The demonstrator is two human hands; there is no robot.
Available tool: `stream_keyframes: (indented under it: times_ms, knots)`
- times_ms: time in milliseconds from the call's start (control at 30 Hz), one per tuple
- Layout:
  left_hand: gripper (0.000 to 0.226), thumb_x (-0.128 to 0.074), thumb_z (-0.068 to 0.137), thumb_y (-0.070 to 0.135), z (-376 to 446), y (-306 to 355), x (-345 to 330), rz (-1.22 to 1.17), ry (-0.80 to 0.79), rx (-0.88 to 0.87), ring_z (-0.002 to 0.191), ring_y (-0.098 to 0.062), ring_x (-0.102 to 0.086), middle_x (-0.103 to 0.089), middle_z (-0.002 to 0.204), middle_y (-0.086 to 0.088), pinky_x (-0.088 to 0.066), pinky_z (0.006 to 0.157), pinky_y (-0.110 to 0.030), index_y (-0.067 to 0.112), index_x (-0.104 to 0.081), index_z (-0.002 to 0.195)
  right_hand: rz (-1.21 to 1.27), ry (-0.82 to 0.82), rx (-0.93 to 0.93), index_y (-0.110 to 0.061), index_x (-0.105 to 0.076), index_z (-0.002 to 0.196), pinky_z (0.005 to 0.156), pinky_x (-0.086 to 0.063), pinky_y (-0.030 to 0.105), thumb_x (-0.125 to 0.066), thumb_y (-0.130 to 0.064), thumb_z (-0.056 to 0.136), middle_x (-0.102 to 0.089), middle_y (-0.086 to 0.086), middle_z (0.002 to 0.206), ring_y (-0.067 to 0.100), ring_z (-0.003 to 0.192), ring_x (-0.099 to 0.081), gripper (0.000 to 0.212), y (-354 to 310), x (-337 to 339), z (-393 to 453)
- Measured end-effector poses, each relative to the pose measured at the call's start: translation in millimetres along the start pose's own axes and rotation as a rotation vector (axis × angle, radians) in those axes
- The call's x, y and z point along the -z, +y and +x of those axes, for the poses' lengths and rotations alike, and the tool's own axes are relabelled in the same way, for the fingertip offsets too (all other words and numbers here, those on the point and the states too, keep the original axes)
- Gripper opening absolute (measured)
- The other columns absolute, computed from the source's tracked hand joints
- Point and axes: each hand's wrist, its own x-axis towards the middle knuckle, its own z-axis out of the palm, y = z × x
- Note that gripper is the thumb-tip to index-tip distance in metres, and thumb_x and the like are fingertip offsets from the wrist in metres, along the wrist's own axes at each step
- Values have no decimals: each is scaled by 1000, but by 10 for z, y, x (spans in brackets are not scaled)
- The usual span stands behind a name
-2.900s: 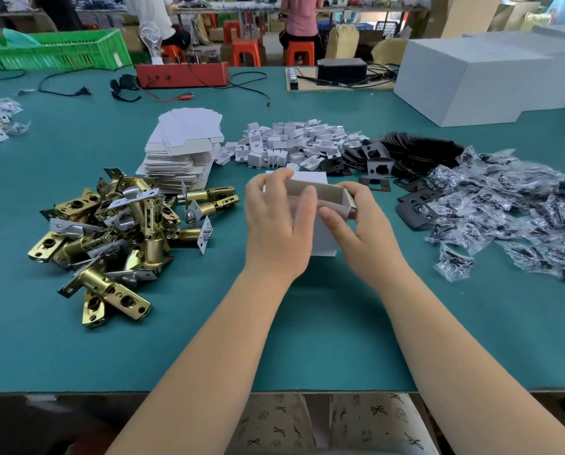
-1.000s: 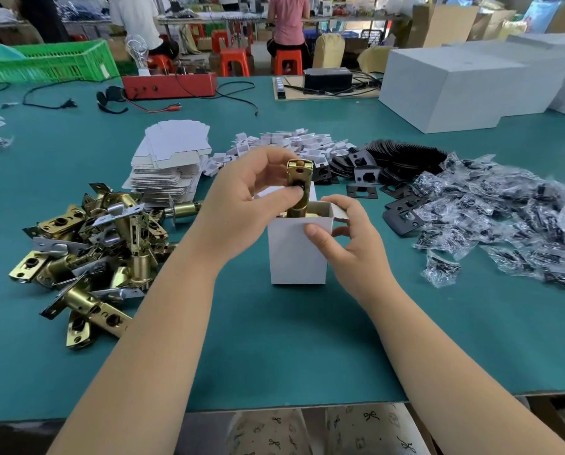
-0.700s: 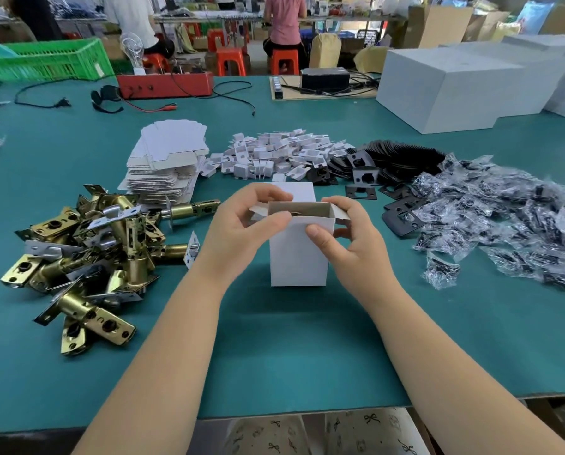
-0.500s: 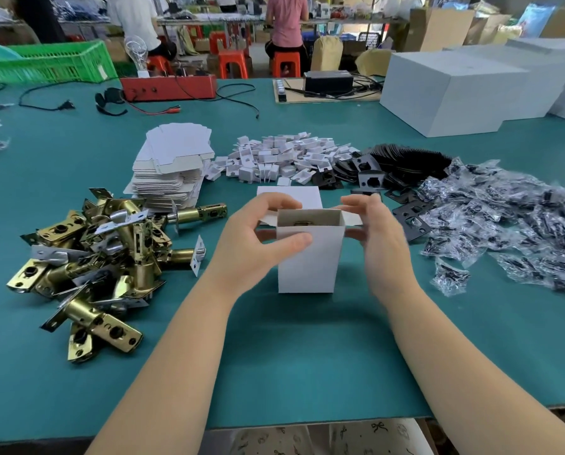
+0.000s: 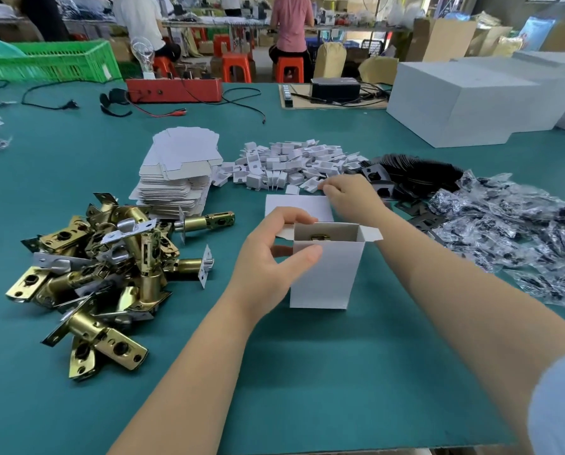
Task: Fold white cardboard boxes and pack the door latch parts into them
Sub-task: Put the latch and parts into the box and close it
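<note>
Left hand (image 5: 271, 257) grips the open box (image 5: 323, 274), latch (image 5: 320, 237) inside; right hand (image 5: 350, 195) pinches an insert (image 5: 318, 184) from the pile (image 5: 294, 165)—take one only, keeping the box upright.

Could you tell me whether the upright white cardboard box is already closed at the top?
No, the upright white cardboard box stands open, its flaps spread and a brass latch part visible inside.

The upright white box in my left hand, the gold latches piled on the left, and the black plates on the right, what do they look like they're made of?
White box: thin matte card, judging by its creased flaps and greyish inside. Gold latches: metal with a shiny brass-coloured finish, bright glints, punched holes; whether solid brass or plated is unclear. Black plates: likely dark-coated stamped metal, though plastic can't be excluded.
</note>
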Motion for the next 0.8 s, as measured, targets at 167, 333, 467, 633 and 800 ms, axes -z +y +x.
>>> stream_keyframes:
  times_ms: [167,333,467,633,800]
  knots:
    - [24,-60,78,16,7,-8,10,-31,-26,-4,89,-11,-61,-64,98,19,-45,76,-19,27,-62,99,-57,-107,-72,-7,-66,96,83,-44,38,-21,-49,101,-63,16,96,29,91,-56,62,-69,-75,239]
    - [25,-58,77,16,-5,-17,21,-55,-33,2,88,-10,-59,-64,100,16,-43,76,-19,28,-62,99,-97,-204,-134,-8,-63,120,102,-35,42,-5,-62,96,-54,23,131,34,121,-47,82,-125,-170,342]
    - [26,-58,77,16,4,-22,28,-55,-35,0,85,-10,-59,-64,101,15,-44,76,-19,28,-62,99,-119,-255,-161,-9,-63,113,100,-33,42,-4,-62,95,-54,25,125,35,127,-43,82,-107,-224,378]
    - [26,-59,77,15,7,-24,30,-43,-35,-18,78,-7,-57,-63,99,16,-44,72,-16,30,-62,98,10,-172,-102,-8,-52,134,106,-24,43,-12,-47,103,-50,22,137,38,130,-37,64,-123,-229,274]
    - [27,-61,77,12,10,-16,20,-14,-31,-57,77,-2,-57,-62,97,21,-43,68,-11,30,-61,97,522,121,-77,-14,-74,94,81,-42,29,-46,-36,99,-73,3,98,10,89,-63,36,-199,-46,-20]
